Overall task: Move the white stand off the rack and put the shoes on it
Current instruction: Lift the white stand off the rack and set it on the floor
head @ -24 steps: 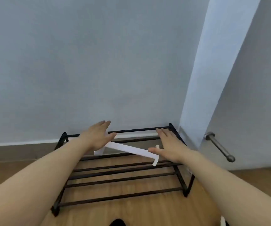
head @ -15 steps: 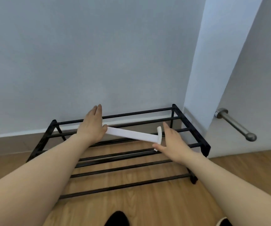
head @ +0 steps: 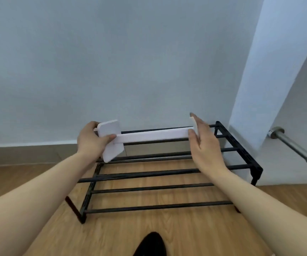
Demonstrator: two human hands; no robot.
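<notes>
1. Wood-plank floor (head: 176, 235), plain grey wall (head: 112, 61) at 12 o'clock with a skirting strip along its foot. At 3 o'clock there's a white door (head: 300, 108) with a metal lever handle (head: 294, 145) sticking out.
2. Black metal rack (head: 158, 174) sits on the floor against the wall, its right end just beside the door. Its bars are bare.
3. White stand (head: 149, 134) is held up in the air above the rack's back bars, bar level, end plates at 9 and 3 o'clock.
4. Left hand (head: 90, 141) has its grip clamped on the left end plate, thumb across the front. Right hand (head: 204, 143) is flat and open, fingers straight, pressed against the right end.
5. Dark shoe tip (head: 152, 244) at 6 o'clock, with open floor between it and the rack.
</notes>
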